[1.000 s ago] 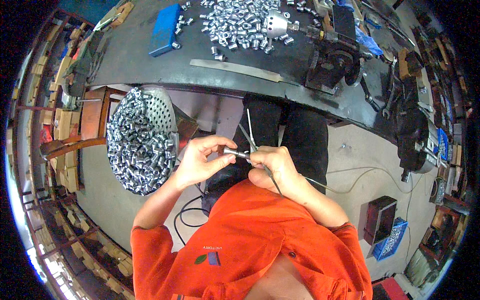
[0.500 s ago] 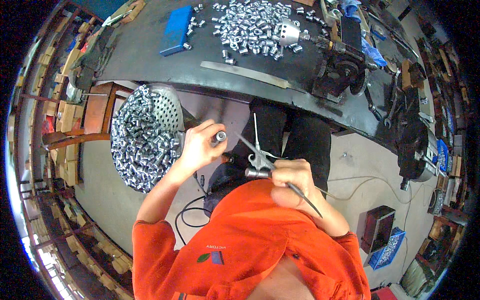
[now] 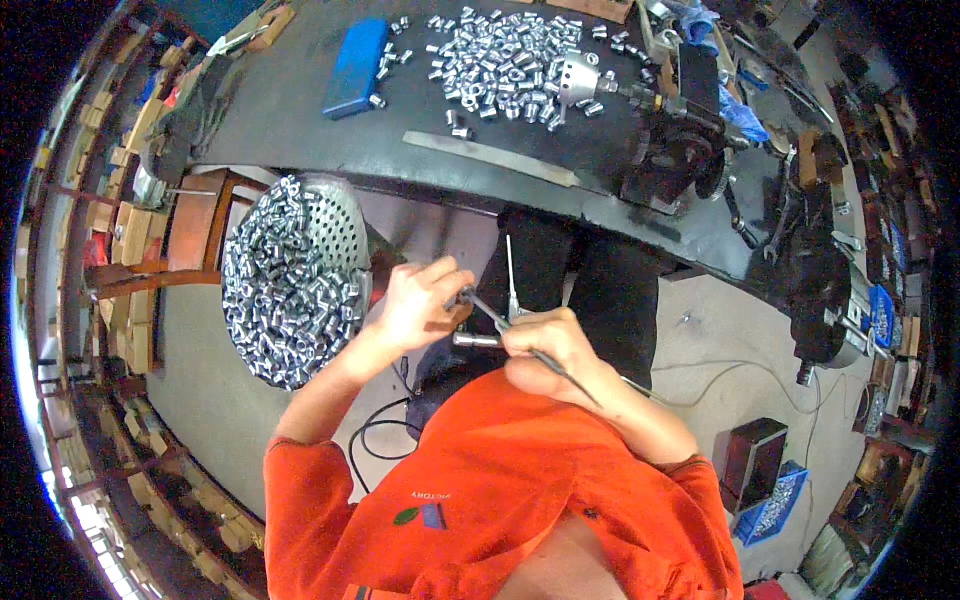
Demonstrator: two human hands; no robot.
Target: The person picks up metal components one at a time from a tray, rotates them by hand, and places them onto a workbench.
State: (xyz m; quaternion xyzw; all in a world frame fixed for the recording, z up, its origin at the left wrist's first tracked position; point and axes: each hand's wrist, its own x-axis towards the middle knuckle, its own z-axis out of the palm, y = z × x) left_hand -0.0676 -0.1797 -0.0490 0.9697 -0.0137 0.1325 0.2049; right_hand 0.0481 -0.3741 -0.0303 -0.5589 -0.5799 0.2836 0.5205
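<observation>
My left hand [image 3: 420, 300] is closed around a small shiny metal sleeve [image 3: 465, 295], mostly hidden by the fingers. In my right hand [image 3: 550, 345] is a thin, dark, tapered file [image 3: 483, 306], its tip at the sleeve's open end; whether it is inside I cannot tell. The same hand also grips a silver air blow gun, whose thin nozzle [image 3: 511, 265] points toward the bench; its metal connector [image 3: 476, 341] sticks out to the left. Beside my left hand stands a perforated metal basket [image 3: 340, 235], heaped with similar sleeves [image 3: 285, 300].
On the dark bench [image 3: 290, 110] lie a pile of sleeves [image 3: 505, 70], a blue box [image 3: 355, 68] and a long flat metal bar [image 3: 490, 158]. A dark machine [image 3: 670, 160] stands right of them. A wooden chair [image 3: 195, 235] is behind the basket; a blue crate [image 3: 775, 505] sits on the floor.
My right hand has moved left with the file and air blow gun, bringing the file's tip to the sleeve. My left hand has shifted slightly right, still holding the sleeve.
</observation>
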